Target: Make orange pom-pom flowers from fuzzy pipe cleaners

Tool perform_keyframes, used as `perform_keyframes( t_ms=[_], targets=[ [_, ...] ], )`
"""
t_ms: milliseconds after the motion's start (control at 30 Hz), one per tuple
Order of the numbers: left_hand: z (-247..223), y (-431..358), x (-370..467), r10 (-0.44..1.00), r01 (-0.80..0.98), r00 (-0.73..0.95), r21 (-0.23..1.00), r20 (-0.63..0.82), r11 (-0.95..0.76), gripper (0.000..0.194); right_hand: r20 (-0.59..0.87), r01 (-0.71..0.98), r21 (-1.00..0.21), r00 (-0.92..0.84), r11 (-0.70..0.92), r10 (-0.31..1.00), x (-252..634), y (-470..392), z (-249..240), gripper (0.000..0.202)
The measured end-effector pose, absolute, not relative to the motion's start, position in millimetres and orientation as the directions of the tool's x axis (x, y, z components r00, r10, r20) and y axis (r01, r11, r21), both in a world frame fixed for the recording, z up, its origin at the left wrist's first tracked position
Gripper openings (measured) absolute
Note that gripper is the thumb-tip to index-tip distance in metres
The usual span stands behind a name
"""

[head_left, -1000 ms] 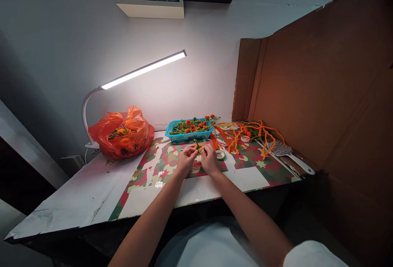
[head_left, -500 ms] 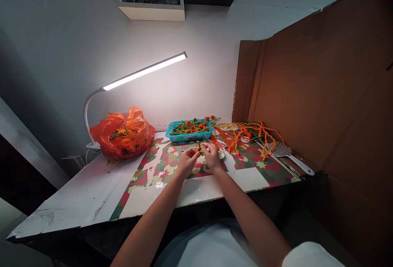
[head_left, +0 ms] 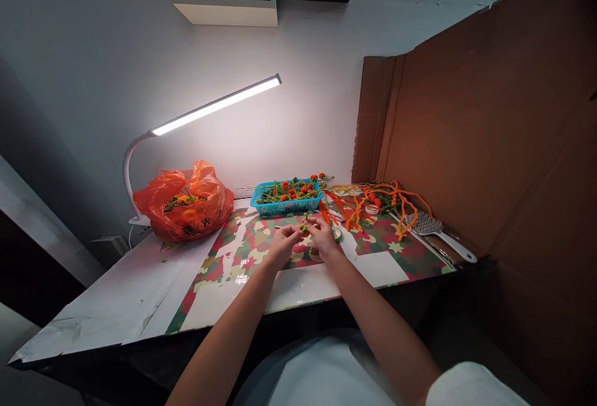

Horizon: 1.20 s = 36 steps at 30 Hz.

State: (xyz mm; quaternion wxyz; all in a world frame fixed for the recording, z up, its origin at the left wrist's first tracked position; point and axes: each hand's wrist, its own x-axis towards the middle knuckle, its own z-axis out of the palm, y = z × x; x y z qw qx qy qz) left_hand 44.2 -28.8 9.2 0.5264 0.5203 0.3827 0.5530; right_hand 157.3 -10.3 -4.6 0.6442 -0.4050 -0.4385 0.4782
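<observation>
Just above the front part of the table, my left hand (head_left: 283, 245) and my right hand (head_left: 323, 237) meet with fingers pinched around a small green and yellow piece (head_left: 304, 227). Its fuzzy green tip points up between the fingertips. Behind them is a blue basket (head_left: 284, 208) full of green stems with small orange-red flower heads. A roll of green tape (head_left: 336, 234) lies right beside my right hand. Orange fuzzy strips (head_left: 357, 214) are spread out to the right of the basket.
An orange plastic bag (head_left: 205, 216) with orange and yellow pieces sits at the left, beneath a lit lamp (head_left: 217, 105). On the right lies a grey brush (head_left: 450, 241) near a tall cardboard panel (head_left: 466, 120). Shelves (head_left: 226, 13) hang on the wall above.
The green piece has shifted slightly between my fingertips, and its tip looks more upright. Both hands stay together on it. The whole view has moved a little.
</observation>
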Motion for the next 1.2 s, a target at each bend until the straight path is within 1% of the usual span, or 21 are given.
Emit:
perform_keyframes(
  t_ms=[67,167,267,300,367,433,500,567,667,733,767,833,933,1000,1100,1133,1200],
  targets=[
    [9.1,-28.4,44.3,0.985,-0.199,0.1,0.973,0.138,-0.116,0.032,0.204,-0.265,-0.932,0.176,0.246,0.963,156.5,-9.1,-5.0,0.037],
    [8.5,-27.8,44.3,0.987,-0.207,0.129,0.976,0.096,-0.068,0.031,0.209,-0.255,-0.935,0.161,0.245,0.965,156.6,-7.7,-6.0,0.036],
    [6.5,-25.3,44.0,0.993,-0.224,0.095,0.973,0.073,-0.051,0.03,0.232,-0.181,-0.949,0.157,0.259,0.96,158.7,-8.5,-5.7,0.032],
    [5.6,-23.8,43.7,0.995,-0.238,0.055,0.969,0.081,-0.066,0.03,0.26,-0.12,-0.951,0.183,0.284,0.948,159.7,-9.6,-5.0,0.03],
    [3.7,-20.6,42.9,0.992,-0.26,-0.036,0.958,0.119,-0.124,0.031,0.373,0.074,-0.928,0.247,0.366,0.894,161.3,-13.5,-3.0,0.025],
    [2.4,-18.2,41.6,0.982,-0.253,-0.09,0.95,0.168,-0.186,0.031,0.525,0.321,-0.835,0.224,0.447,0.821,161.5,-19.0,-0.9,0.02],
    [1.9,-17.3,40.6,0.968,-0.207,-0.105,0.947,0.227,-0.245,0.029,0.612,0.533,-0.702,0.112,0.473,0.783,160.2,-25.0,0.7,0.015],
    [1.8,-17.8,40.0,0.948,-0.137,-0.11,0.94,0.3,-0.313,0.025,0.611,0.679,-0.584,0.007,0.445,0.792,157.9,-29.9,1.7,0.011],
    [1.1,-18.9,39.3,0.912,-0.028,-0.109,0.916,0.396,-0.401,0.022,0.564,0.777,-0.49,-0.062,0.394,0.824,155.7,-33.1,2.5,0.014],
    [0.4,-19.3,38.7,0.896,0.038,-0.108,0.902,0.432,-0.43,0.021,0.541,0.777,-0.488,-0.087,0.397,0.836,156.0,-32.3,2.4,0.017],
    [0.0,-19.4,38.5,0.888,0.067,-0.109,0.895,0.446,-0.441,0.021,0.534,0.761,-0.507,-0.091,0.405,0.841,156.4,-31.1,1.9,0.018],
    [-0.7,-19.7,38.4,0.872,0.107,-0.103,0.877,0.478,-0.468,0.022,0.521,0.687,-0.592,-0.073,0.422,0.85,156.9,-27.5,-0.4,0.018],
    [-1.0,-21.2,40.4,0.836,0.133,-0.083,0.838,0.542,-0.53,0.024,0.477,0.472,-0.78,0.023,0.411,0.879,154.6,-19.8,-7.1,0.019],
    [-0.1,-23.4,42.9,0.808,0.145,-0.076,0.808,0.584,-0.571,0.024,0.44,0.308,-0.865,0.091,0.395,0.893,150.8,-14.9,-12.2,0.018],
    [3.2,-28.2,46.3,0.782,0.138,-0.064,0.781,0.62,-0.609,0.023,0.406,0.132,-0.912,0.168,0.388,0.898,145.3,-11.7,-16.3,0.017],
    [4.5,-29.7,47.0,0.782,0.126,-0.058,0.781,0.621,-0.611,0.023,0.404,0.103,-0.914,0.182,0.391,0.896,144.4,-12.3,-16.3,0.016],
    [7.0,-31.5,47.4,0.799,0.092,-0.06,0.8,0.598,-0.592,0.023,0.427,0.108,-0.904,0.191,0.413,0.884,144.5,-15.4,-14.2,0.015]
  ],
)
